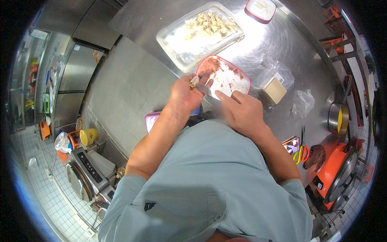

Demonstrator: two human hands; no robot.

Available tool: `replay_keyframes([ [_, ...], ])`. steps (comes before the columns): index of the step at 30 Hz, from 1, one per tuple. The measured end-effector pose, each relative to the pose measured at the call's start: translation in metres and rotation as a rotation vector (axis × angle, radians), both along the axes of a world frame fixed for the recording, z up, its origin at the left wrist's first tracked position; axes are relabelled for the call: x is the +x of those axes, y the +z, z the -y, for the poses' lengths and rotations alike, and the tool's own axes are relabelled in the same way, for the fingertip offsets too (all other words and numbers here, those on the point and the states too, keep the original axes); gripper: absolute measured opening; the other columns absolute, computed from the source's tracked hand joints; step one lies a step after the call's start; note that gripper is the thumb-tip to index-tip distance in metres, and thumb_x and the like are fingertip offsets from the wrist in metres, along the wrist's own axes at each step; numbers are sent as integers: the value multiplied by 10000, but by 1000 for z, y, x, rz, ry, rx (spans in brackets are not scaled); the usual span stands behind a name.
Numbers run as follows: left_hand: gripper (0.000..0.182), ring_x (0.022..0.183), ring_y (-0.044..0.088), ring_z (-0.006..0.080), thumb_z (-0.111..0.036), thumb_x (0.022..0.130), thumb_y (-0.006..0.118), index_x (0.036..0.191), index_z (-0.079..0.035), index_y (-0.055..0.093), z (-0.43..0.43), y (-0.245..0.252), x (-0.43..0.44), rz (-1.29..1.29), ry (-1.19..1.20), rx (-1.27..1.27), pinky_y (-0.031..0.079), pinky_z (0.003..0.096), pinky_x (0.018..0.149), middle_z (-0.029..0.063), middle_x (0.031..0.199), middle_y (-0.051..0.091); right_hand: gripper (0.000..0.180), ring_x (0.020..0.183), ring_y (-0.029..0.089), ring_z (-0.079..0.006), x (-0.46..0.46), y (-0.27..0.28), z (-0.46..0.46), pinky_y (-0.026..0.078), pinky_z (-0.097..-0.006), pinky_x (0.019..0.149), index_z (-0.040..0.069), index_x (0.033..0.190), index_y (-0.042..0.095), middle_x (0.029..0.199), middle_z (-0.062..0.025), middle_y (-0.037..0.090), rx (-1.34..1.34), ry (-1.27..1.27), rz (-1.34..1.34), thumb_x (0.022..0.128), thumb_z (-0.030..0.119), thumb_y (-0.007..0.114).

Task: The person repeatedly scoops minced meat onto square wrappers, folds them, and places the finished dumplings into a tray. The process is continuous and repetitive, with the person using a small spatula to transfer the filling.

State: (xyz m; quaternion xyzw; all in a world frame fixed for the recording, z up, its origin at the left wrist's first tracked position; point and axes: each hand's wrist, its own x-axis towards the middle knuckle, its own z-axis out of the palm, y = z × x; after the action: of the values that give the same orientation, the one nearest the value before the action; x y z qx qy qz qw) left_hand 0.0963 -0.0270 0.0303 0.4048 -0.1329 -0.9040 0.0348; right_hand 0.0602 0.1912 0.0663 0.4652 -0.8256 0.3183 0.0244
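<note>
My left hand [188, 92] holds a small folded dumpling wrapper [194, 81] at its fingers, palm up. In my right hand [242, 110] is a flat metal spreader [204, 89], its tip beside the wrapper. Just beyond both hands sits a red-rimmed white container [225, 81] with reddish minced filling [211, 64] smeared along its far side. Many folded dumplings [213, 24] lie in a large clear plastic tray [178, 62] at the back. A stack of square wrappers [275, 91] rests on the steel table to the right, partly beside a plastic bag [282, 71].
A red-rimmed lid or dish [260, 10] is at the back of the steel table [257, 48]. Towards the right are a crumpled plastic bag [303, 102], a metal pot [335, 119], scissors [301, 154], a phone [291, 145] and an orange appliance [332, 169].
</note>
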Motion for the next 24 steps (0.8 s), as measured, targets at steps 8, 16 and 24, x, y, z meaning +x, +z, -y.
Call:
replay_keyframes([
  [8,265,1130,672,344,-101,1101,345,1269,65,467,-17,8,-4,62,22,-116,566,560,1084,212,1188,625,357,650,650,-252,3,1,10,529,-406,551,143,1218,763,797,-36,603,33,-39,-66,864,169,732],
  [16,193,1076,684,351,-125,1024,432,1100,17,538,-23,-5,1,29,34,-164,593,514,941,239,1119,636,319,702,697,-301,3,0,32,553,-450,591,88,1166,755,806,-89,659,74,-69,35,858,150,703],
  [24,205,924,666,289,-131,1017,472,997,16,612,-14,-37,-1,149,-147,-271,568,417,828,192,1012,679,289,751,711,-359,-11,3,50,565,-495,649,92,1158,753,855,-139,703,255,-74,191,889,165,677],
])
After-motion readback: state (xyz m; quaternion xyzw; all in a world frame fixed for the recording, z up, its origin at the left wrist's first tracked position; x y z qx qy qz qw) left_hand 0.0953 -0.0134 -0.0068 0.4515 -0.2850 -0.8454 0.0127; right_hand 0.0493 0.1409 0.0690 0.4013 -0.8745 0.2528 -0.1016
